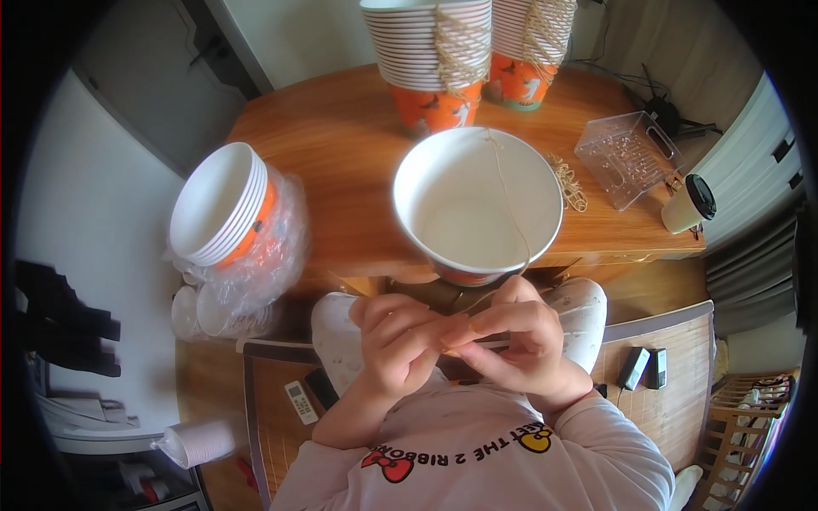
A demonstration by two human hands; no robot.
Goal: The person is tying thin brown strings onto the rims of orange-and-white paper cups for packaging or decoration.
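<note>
Close in front of my body, my left hand (397, 339) and my right hand (518, 334) meet at the fingertips, both pinched closed. Between them runs a thin strand of tan twine (503, 175). It comes out of a large white-lined paper bucket (464, 200), over the near rim and down to my fingers. What the fingertips cover of the strand is hidden. The bucket stands upright at the table's front edge, just beyond my hands. A loose bundle of twine (569, 185) lies to its right.
The wooden table (332, 170) carries two tall stacks of orange buckets (426, 51) (528, 51) draped with twine. More nested buckets (221, 204) in plastic wrap sit at left. A clear acrylic box (626, 162) and a lidded cup (688, 204) stand at right. A remote (300, 403) lies below.
</note>
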